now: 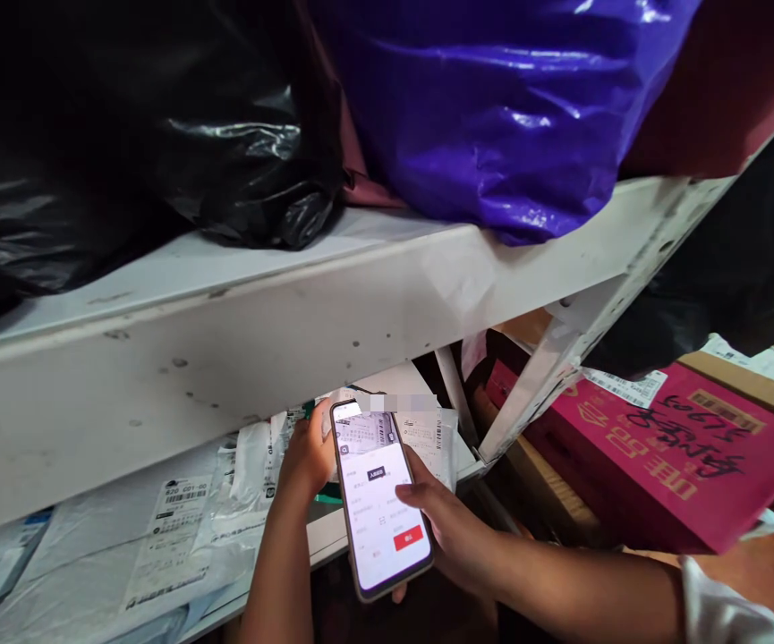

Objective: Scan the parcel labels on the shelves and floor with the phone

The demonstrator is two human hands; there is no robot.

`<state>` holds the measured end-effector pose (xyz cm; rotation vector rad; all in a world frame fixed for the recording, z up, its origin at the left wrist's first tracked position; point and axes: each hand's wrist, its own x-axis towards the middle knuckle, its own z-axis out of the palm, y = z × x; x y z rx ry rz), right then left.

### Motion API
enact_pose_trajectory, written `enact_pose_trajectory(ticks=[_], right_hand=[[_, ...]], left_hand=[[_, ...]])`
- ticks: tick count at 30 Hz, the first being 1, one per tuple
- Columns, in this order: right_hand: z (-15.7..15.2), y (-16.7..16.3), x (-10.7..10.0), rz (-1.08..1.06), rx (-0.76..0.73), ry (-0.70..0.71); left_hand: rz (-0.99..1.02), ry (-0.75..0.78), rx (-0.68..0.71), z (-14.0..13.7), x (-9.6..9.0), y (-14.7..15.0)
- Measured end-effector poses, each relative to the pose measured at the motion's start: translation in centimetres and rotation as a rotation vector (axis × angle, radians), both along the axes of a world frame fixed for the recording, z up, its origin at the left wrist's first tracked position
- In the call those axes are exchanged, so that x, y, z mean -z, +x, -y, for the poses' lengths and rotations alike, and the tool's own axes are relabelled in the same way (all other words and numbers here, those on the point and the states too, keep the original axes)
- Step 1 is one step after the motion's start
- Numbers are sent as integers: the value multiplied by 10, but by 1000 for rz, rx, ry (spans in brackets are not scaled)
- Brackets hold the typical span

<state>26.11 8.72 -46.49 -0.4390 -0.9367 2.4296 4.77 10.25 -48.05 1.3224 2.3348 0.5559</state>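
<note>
My right hand [444, 519] holds a smartphone [383, 501] from its right side, with the thumb over the lit screen. The screen shows a camera picture of a label at its top and a red button lower down. My left hand [310, 452] reaches to the lower shelf, its curled fingers on the edge of a plastic-wrapped parcel [430, 438] with a printed label. The phone hides part of those fingers and much of that parcel. Left of this hand lie white plastic mailer bags [124, 546] with shipping labels.
Above my hands runs the white upper shelf [225, 358], bearing black bags [239, 152] and a purple bag [494, 116]. A slanted white post [527, 402] stands to the right. Beyond it are a magenta box [668, 447] with handwriting and brown cartons.
</note>
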Motion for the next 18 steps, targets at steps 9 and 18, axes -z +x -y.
enact_pose_trajectory(ticks=[9, 18], right_hand=[[0, 3, -4, -12, -9, 5], [0, 3, -2, -34, -5, -34]], left_hand=[[99, -61, -28, 2, -14, 8], [89, -79, -50, 2, -15, 9]])
